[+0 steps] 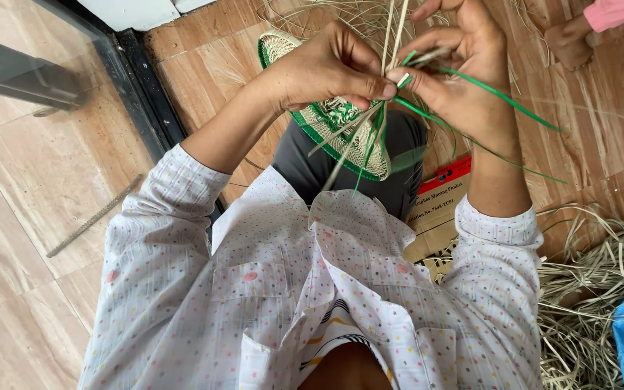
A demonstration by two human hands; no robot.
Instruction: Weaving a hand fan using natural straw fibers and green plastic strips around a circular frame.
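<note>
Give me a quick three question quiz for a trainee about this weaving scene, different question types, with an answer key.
1. True or false: the left hand and the right hand meet at the same bunch of strips.
2. Multiple choice: the edge of the woven piece is A) red, B) green, C) blue.
3. Short answer: what lies piled on the floor at the person's right side?

Key
1. True: the fingertips of both hands pinch the pale and green strips together above the woven piece.
2. B: a green border runs round the pale weave.
3. A heap of loose dry straw strips, beside a cardboard box.
</note>
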